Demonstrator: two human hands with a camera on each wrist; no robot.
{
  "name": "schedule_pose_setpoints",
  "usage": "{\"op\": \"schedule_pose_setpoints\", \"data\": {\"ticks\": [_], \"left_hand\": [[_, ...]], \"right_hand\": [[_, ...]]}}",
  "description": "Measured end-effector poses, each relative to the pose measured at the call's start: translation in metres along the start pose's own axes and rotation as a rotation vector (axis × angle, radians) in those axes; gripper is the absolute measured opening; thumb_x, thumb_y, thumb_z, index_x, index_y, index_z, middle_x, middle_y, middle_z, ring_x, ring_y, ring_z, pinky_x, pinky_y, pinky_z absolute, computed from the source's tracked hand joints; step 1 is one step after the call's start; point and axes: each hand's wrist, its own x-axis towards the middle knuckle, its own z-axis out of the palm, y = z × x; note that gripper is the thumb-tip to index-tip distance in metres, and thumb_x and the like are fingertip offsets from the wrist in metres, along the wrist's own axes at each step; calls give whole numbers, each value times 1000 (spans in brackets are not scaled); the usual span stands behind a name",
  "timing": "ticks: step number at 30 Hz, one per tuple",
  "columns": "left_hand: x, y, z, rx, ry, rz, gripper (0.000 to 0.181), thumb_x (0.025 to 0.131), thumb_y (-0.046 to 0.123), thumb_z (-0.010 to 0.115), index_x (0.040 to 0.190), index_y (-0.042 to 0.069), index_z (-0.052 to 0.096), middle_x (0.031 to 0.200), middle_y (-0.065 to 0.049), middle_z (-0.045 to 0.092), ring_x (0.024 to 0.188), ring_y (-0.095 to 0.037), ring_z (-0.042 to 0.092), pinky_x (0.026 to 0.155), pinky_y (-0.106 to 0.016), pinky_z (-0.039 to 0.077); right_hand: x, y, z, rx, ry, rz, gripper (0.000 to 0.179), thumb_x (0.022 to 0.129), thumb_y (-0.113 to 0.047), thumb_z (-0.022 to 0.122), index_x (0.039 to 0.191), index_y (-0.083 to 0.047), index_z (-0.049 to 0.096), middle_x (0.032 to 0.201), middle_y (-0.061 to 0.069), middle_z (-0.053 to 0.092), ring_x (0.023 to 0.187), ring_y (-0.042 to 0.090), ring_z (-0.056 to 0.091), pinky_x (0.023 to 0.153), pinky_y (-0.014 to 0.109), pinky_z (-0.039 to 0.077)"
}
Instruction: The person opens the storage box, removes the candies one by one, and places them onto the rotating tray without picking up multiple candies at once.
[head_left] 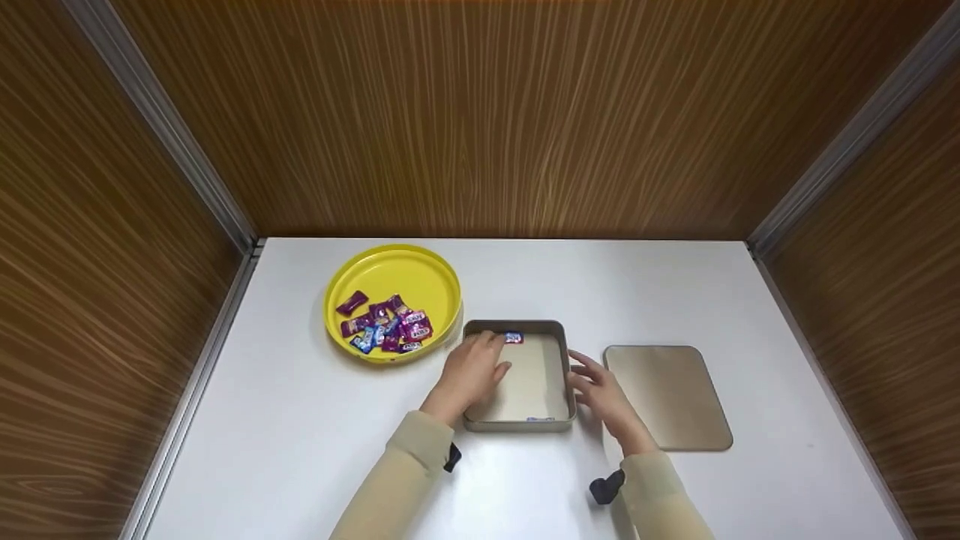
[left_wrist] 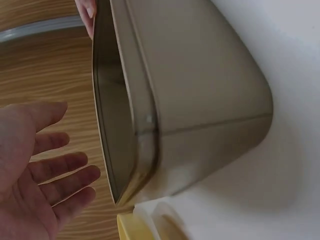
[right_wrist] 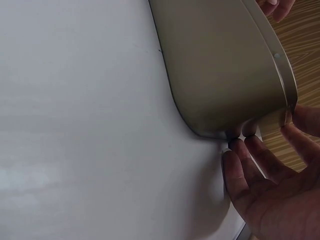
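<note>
A square metal tin [head_left: 519, 426] stands uncovered in the middle of the white table. Over its left side hovers my left hand [head_left: 469, 371], its fingers loosely extended; the left wrist view shows that hand [left_wrist: 45, 170] holding nothing. One wrapped candy [head_left: 514, 338] lies by the tin's back wall, close to the left fingertips. Another wrapped candy [head_left: 540, 419] is partly hidden behind the front wall. My right hand [head_left: 604, 394] touches the tin's right wall with nearly straight fingers [right_wrist: 267, 162], the thumb near the rim.
A round yellow tray [head_left: 397, 274] at the back left holds several purple, blue and pink wrapped candies [head_left: 382, 322]. Right of the tin, a flat metal lid [head_left: 667, 397] lies on the table [head_left: 300, 450]. Wood-patterned panels [head_left: 480, 120] enclose the table's back and sides.
</note>
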Motion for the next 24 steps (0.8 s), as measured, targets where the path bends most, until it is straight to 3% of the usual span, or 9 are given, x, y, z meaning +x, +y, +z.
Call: {"op": "schedule_pose_setpoints", "data": {"ticks": [5,11,19,24], "left_hand": [[3,5,11,9,-51,41,44,94,30,66,131,7,59,120,-12,62,107,-28,61,91,-40,50],[7,5,21,28,-77,77,44,92,29,69,127,5,59,118,-11,62,100,-27,63,84,-38,53],[15,1,28,59,-129,49,48,93,32,68,132,5,58,126,-14,59,112,-29,58,93,-39,49],[18,-1,33,59,-154,17,53,93,33,67,136,5,55,139,-18,50,124,-33,51,100,-44,45]], "right_hand": [[-5,-11,0,11,-19,-8,51,100,-10,54,149,-4,39,138,30,47,124,44,51,94,49,49],[-5,-6,0,-9,-19,-9,50,101,-12,53,149,-8,40,140,27,47,124,42,52,95,49,49],[-2,-1,0,-3,-16,-10,50,101,-13,54,149,-7,40,138,27,48,122,42,52,95,48,49],[0,-1,0,21,-10,-19,50,100,-10,54,148,-5,41,136,28,50,120,42,54,93,48,50]]}}
